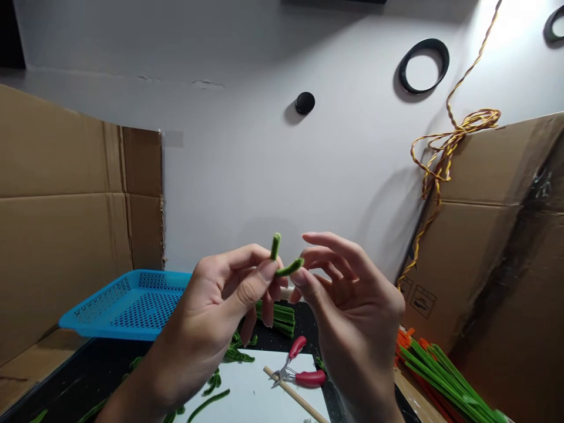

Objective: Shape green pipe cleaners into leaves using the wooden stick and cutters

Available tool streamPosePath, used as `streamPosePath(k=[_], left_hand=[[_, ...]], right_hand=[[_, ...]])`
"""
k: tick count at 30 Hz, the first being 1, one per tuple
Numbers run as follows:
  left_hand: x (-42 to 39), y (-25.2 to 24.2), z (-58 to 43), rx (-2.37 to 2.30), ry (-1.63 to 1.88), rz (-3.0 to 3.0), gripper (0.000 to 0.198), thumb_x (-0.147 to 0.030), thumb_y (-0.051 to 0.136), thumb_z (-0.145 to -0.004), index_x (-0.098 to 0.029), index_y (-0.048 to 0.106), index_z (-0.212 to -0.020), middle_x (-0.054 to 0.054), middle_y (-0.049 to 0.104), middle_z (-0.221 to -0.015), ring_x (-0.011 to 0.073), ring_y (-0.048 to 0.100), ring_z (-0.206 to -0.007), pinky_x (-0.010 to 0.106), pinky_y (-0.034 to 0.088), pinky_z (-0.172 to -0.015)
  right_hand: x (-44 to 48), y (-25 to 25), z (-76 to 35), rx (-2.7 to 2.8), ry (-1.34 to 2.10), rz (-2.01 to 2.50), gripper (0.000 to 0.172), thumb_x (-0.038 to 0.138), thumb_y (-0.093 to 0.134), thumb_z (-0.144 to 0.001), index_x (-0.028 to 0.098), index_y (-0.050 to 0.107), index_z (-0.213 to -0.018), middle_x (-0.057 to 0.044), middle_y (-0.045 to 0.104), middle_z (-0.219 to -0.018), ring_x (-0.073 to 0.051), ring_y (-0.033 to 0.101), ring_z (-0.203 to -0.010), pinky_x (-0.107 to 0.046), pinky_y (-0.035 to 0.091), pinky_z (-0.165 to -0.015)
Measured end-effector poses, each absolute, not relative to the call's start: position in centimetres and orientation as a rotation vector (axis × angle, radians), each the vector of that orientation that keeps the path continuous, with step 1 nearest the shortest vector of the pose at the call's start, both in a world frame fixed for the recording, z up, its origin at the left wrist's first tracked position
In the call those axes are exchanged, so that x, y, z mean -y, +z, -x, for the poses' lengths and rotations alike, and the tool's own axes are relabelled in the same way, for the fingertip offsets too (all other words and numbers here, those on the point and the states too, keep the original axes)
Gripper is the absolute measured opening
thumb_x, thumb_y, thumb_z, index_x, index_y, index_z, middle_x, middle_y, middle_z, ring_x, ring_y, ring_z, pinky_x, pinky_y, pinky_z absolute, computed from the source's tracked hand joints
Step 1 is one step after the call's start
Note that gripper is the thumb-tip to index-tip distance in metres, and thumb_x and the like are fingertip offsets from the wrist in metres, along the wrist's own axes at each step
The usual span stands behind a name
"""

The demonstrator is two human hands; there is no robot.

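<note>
A short green pipe cleaner (289, 268), bent into a V with one end upright, is pinched between the thumb and index finger of my left hand (233, 294). At its other end, the thumb and a finger of my right hand (352, 311) close on the tip, while the index finger is raised away. Below the hands, a white board (247, 390) carries red-handled nippers (297, 370), a thin wooden stick (295, 395) and a loose curved green pipe cleaner piece (208, 404). More twisted green pieces (238, 354) lie at the board's edge, partly behind my left hand.
A blue perforated basket (141, 305) stands at the left. Behind the hands lies a bundle of green pipe cleaners (282, 317); green and orange ones (445, 376) are at the right. Cardboard (66, 188) flanks both sides, and a twisted yellow cord (440, 147) hangs at the right.
</note>
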State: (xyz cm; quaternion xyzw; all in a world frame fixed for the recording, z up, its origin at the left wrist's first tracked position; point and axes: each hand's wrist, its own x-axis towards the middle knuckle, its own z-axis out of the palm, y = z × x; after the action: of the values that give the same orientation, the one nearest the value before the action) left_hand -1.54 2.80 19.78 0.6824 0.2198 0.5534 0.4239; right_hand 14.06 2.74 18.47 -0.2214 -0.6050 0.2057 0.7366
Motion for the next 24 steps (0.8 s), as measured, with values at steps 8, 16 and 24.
streamPosePath(k=[8,16,24], left_hand=[[-2.0,19.1,0.9,-0.590,1.388,-1.771,0.043,-0.051,0.052,-0.107,-0.020,0.053,-0.077,-0.003,0.047,-0.067,0.0111,0.044,-0.062,0.021,0.038,-0.053],[-2.5,18.9,0.6,-0.667,1.366,-1.799,0.043,-0.052,0.048,-0.109,-0.021,0.051,-0.079,-0.004,0.047,-0.068,0.0107,0.042,-0.061,0.022,0.037,-0.054],[-2.2,18.7,0.7,-0.755,1.335,-1.908,0.047,-0.053,0.045,-0.109,-0.021,0.047,-0.074,-0.003,0.043,-0.067,0.0121,0.041,-0.062,0.024,0.035,-0.055]], right_hand=[[-3.6,18.6,-15.4,1.527,0.676,0.404,0.028,0.016,0.082,-0.086,0.032,0.082,-0.109,0.000,0.071,-0.086,-0.014,0.068,-0.077,-0.024,0.059,-0.061],[-3.3,18.8,-16.1,1.576,0.638,0.427,0.047,0.005,0.088,-0.074,0.031,0.081,-0.113,0.000,0.077,-0.092,-0.015,0.071,-0.079,-0.023,0.062,-0.063],[-3.2,18.9,-16.1,1.539,0.565,0.407,0.032,0.005,0.092,-0.070,0.028,0.083,-0.090,0.002,0.078,-0.082,-0.013,0.074,-0.071,-0.022,0.064,-0.063]])
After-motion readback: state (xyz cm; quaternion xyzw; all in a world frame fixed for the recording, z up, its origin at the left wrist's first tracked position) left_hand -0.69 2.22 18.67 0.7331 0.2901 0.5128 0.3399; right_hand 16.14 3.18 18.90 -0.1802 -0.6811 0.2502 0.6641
